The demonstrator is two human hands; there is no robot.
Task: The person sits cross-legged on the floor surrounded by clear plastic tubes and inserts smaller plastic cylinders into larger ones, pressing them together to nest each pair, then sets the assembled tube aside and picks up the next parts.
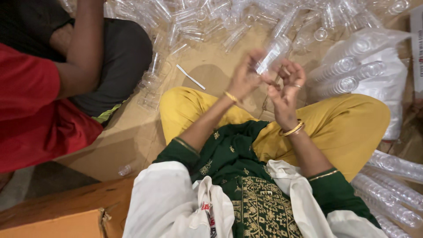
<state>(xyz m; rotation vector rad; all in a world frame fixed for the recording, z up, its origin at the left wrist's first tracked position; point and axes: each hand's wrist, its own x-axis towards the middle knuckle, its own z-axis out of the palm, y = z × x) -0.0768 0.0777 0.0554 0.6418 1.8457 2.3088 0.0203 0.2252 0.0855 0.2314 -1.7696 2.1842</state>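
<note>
Head view looks down on a person sitting cross-legged in yellow trousers and a green embroidered top. Both hands are raised at the upper centre of the frame. The left hand is clenched around the lower end of a clear plastic tube, which tilts up to the right; motion blur smears the fingers and the tube's outline, so the exact grip is hard to make out. The right hand sits just beside it, fingers half curled, touching or nearly touching the tube's base; whether it grips anything cannot be told. Gold bangles circle both wrists.

Behind the hands, along the top edge of the frame, lies a heap of clear tubes, partly cut off by the frame. At upper right a plastic bag holds more tubes in rows, its far side out of frame. More bagged tubes run off the lower right corner. A white strip lies on the brown cardboard floor covering left of the hands. At upper left another person in a red garment is only partly visible, one arm reaching up out of frame.
</note>
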